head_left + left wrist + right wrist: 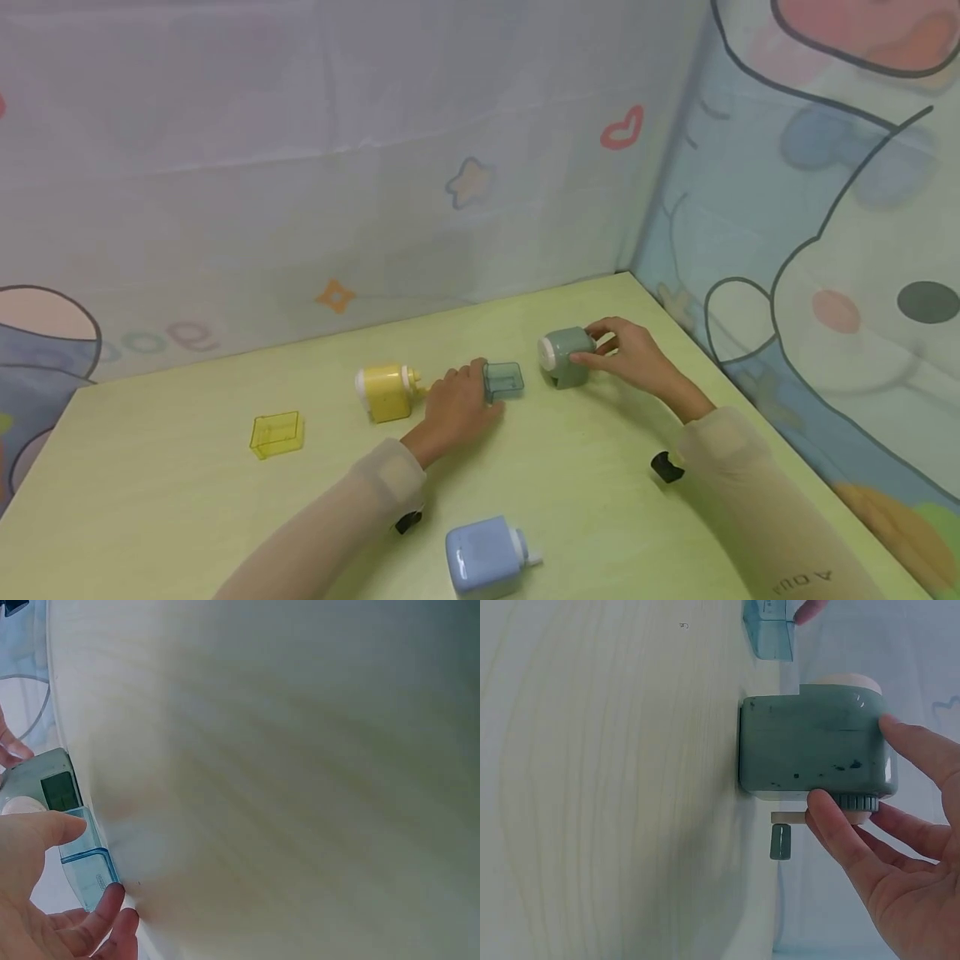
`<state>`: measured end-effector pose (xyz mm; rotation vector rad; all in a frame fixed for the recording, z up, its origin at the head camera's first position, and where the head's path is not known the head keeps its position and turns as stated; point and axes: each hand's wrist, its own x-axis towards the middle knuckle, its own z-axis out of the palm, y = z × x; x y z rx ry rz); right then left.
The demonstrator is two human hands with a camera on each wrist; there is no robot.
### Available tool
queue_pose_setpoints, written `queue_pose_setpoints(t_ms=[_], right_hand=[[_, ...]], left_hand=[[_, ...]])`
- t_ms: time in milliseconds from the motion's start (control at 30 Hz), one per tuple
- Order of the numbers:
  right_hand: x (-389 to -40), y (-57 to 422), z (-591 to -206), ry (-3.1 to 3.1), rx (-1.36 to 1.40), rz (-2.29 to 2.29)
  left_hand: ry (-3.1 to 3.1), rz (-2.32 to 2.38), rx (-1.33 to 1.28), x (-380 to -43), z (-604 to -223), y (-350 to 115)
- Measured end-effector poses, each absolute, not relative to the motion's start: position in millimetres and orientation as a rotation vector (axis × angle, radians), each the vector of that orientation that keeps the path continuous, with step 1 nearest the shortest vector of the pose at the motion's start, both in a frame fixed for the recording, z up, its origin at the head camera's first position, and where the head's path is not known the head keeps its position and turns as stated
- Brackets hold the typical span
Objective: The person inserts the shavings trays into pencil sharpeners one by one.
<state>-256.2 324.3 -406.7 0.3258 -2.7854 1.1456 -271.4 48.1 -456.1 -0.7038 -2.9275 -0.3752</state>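
My right hand (628, 357) grips a green crank pencil sharpener (570, 350) standing on the table, its fingers at the crank end and the body's edge. In the right wrist view the crank handle (781, 841) hangs beside the fingers, and dark smudges mark the body. An open slot shows low on the sharpener in the left wrist view. Just left of it, my left hand (459, 407) holds a clear teal shavings drawer (504, 379) between thumb and fingers. The drawer's open end of the tray faces up in the head view, close to the sharpener.
A yellow pencil sharpener (388, 393) stands just left of my left hand, with a clear yellow drawer (276, 434) farther left. Near the front lies a blue sharpener (486, 554), between my forearms. Printed curtains border the table (187, 500) at the back and right.
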Motion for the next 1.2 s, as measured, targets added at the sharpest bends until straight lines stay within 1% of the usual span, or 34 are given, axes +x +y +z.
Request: queue_pose_setpoints(t_ms=[267, 1200], right_hand=[[-257.1, 323.8, -408.8, -2.776, 0.282, 1.202], [-256.7, 322.1, -411.7, -2.752, 0.276, 1.281]], left_hand=[[-2.920, -0.406, -0.708, -273.3, -458.1, 47.7], [-2.918, -0.540, -0.703, -275.4, -456.8, 54.7]])
